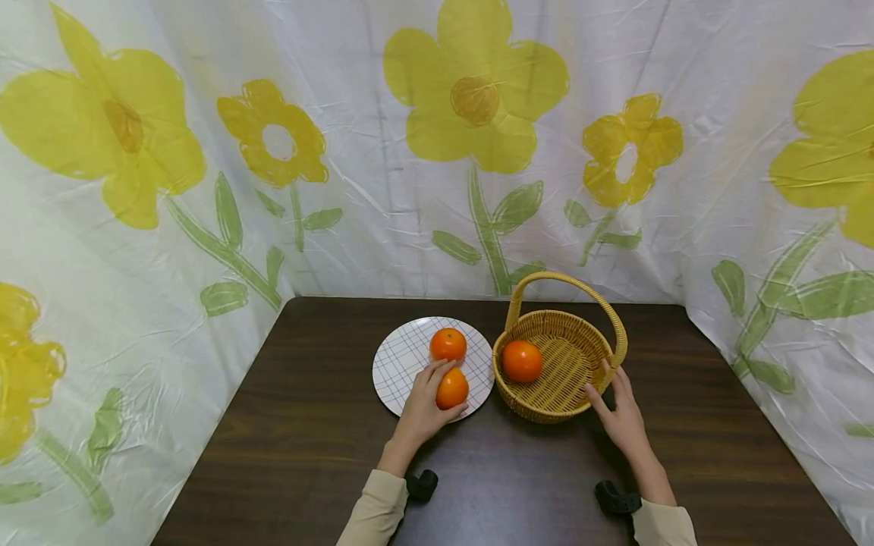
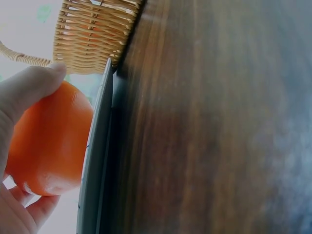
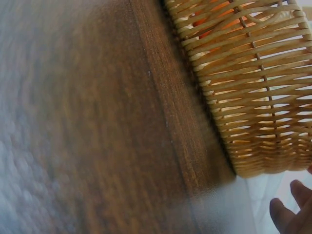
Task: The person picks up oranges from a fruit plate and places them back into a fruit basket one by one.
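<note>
My left hand grips an orange over a white plate with blue grid lines. In the left wrist view, the thumb lies on one side of this smooth, glossy orange and fingertips on the other. Just behind it, a second orange sits on the plate. To the right stands a yellow wicker basket with a tall handle, holding one orange at its left side. My right hand is at the basket's right side, thumb and fingers spread near the handle's base, touching it.
Both plate and basket stand on a dark wooden table, their edges close together. A white curtain with yellow flowers hangs behind and along both sides. Each wrist wears a black camera band.
</note>
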Motion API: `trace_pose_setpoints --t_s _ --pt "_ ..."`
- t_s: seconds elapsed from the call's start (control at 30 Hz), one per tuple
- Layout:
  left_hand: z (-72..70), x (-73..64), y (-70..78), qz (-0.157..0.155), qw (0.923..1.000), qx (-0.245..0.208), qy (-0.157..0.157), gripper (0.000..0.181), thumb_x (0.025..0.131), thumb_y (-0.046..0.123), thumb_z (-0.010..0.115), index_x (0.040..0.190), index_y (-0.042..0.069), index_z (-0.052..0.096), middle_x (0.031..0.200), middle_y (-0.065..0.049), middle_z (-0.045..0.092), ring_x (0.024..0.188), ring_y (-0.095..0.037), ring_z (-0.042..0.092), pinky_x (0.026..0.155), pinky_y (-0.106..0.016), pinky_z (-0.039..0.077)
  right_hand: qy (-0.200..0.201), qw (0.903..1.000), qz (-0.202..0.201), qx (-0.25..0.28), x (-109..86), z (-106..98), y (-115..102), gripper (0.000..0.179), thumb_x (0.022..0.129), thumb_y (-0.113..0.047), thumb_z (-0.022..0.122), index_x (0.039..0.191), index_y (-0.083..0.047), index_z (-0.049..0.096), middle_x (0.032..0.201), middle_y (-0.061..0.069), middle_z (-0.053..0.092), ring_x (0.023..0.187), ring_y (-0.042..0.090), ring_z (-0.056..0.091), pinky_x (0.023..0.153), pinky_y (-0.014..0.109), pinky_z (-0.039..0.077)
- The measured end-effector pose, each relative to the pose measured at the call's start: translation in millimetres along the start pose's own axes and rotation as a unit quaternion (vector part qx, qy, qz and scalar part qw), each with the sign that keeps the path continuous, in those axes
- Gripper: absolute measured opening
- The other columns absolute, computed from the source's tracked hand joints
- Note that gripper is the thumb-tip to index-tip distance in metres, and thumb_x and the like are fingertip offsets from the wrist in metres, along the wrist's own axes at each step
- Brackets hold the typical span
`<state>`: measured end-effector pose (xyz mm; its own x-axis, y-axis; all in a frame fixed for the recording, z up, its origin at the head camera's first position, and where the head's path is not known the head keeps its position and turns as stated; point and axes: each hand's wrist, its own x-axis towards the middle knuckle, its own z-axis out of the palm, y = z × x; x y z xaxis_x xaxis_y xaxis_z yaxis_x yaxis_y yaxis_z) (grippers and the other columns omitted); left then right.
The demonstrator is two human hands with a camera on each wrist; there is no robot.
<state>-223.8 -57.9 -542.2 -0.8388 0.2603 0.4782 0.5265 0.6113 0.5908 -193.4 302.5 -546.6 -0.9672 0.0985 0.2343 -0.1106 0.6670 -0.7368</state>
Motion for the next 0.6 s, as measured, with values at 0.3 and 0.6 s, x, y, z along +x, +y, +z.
trace_pose_setpoints --t_s 0.3,0.6 --pt "3.1 1.1 2.2 0.032 0.9992 0.008 0.022 0.076 0.063 0.027 0.085 0.129 0.015 0.051 0.126 -0.007 0.048 0.106 -0.027 0.050 0.080 -0.048 0.050 0.001 1.0000 0.000 0.005 0.9 0.0 0.9 0.066 0.095 -0.034 0.051 0.149 -0.012 0.020 0.155 0.011 0.008 0.133 0.049 0.021 0.092 0.071 0.024" --pt "3.0 1.1 6.9 -0.009 0.9999 -0.011 -0.010 0.074 0.067 0.032 0.083 0.131 0.019 0.050 0.129 -0.003 0.047 0.113 -0.025 0.048 0.088 -0.045 0.048 0.001 1.0000 0.002 0.007 0.2 0.9 0.3 0.066 0.094 -0.034 0.052 0.149 -0.015 0.020 0.155 0.009 0.009 0.133 0.048 0.022 0.091 0.071 0.024"
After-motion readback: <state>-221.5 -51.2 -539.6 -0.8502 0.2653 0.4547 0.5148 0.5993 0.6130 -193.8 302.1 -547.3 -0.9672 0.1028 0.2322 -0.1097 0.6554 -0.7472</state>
